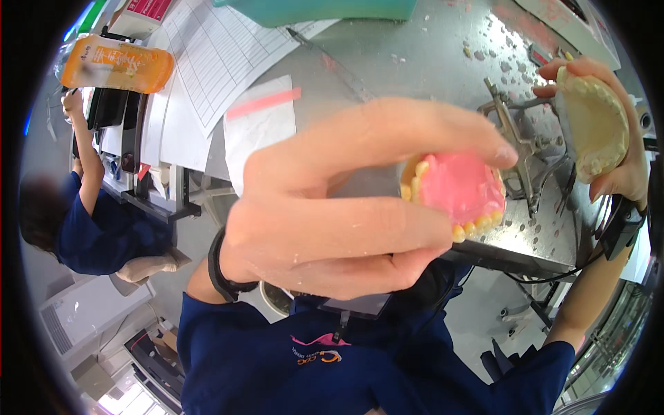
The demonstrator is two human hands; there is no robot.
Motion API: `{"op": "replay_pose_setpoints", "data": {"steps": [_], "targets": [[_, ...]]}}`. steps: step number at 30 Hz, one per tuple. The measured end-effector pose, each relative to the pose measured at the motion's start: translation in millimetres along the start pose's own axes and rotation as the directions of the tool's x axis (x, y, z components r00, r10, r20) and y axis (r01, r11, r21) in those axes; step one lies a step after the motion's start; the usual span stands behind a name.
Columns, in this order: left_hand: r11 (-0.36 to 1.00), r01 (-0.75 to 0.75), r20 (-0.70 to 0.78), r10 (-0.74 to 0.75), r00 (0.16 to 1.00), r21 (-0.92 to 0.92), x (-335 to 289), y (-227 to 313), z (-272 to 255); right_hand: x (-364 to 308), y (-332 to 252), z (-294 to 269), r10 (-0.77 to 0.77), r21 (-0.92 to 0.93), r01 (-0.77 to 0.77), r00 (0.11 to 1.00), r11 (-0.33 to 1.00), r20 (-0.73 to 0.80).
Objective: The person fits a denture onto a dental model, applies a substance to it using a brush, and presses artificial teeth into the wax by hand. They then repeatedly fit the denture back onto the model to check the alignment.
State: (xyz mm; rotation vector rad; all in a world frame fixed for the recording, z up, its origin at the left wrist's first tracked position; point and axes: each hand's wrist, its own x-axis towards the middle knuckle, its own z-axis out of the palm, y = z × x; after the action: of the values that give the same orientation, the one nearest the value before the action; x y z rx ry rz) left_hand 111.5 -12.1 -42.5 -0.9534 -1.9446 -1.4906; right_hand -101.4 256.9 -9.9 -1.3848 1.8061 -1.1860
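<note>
My left hand (pixel 339 214) reaches across the middle, closed in a pinch on a denture (pixel 462 187) with a smooth pink base and yellowish teeth along its rim. Thumb and fingers grip it from opposite sides, hiding part of it. At the far right my right hand (pixel 633 169) is closed round the edges of a cream plaster dental model (pixel 596 128), tooth row turned outward. Between the two hands a metal dental articulator (pixel 523 149) rests on the bench. The denture and the plaster model are apart.
The metal bench (pixel 443 66) carries scattered crumbs and a thin knife-like tool (pixel 325 55). A teal tray (pixel 325 10) stands at the back. Printed sheets (pixel 214 62), a white paper with a pink strip (pixel 259 117) and an orange bottle (pixel 117 63) lie left. Another person (pixel 104 221) sits farther left.
</note>
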Motion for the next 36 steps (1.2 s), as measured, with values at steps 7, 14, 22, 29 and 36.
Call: {"op": "replay_pose_setpoints", "data": {"steps": [7, 14, 22, 29, 36], "targets": [[0.988, 0.083, -0.037, -0.088, 0.995, -0.134, -4, 2, 0, 7, 2, 5, -0.129, 0.033, 0.127, 0.989, 0.991, 0.072], [0.960, 0.266, 0.094, -0.258, 0.962, -0.086, 9, 20, -18, 5, -8, 1, -0.077, 0.028, 0.077, 0.997, 0.997, 0.013], [0.603, 0.738, 0.176, -0.726, 0.665, -0.302, 18, 27, 1, 9, -23, 4, -0.038, 0.000, 0.038, 0.998, 0.999, 0.041], [0.561, 0.663, 0.051, -0.743, 0.667, -0.495, 49, 38, 14, 5, -46, 30, -0.029, 0.194, 0.090, 0.955, 0.977, -0.294], [0.553, 0.755, 0.074, -0.788, 0.612, -0.354, 81, 50, 30, -4, -61, 18, -0.077, 0.319, 0.121, 0.986, 0.940, -0.148]]}}
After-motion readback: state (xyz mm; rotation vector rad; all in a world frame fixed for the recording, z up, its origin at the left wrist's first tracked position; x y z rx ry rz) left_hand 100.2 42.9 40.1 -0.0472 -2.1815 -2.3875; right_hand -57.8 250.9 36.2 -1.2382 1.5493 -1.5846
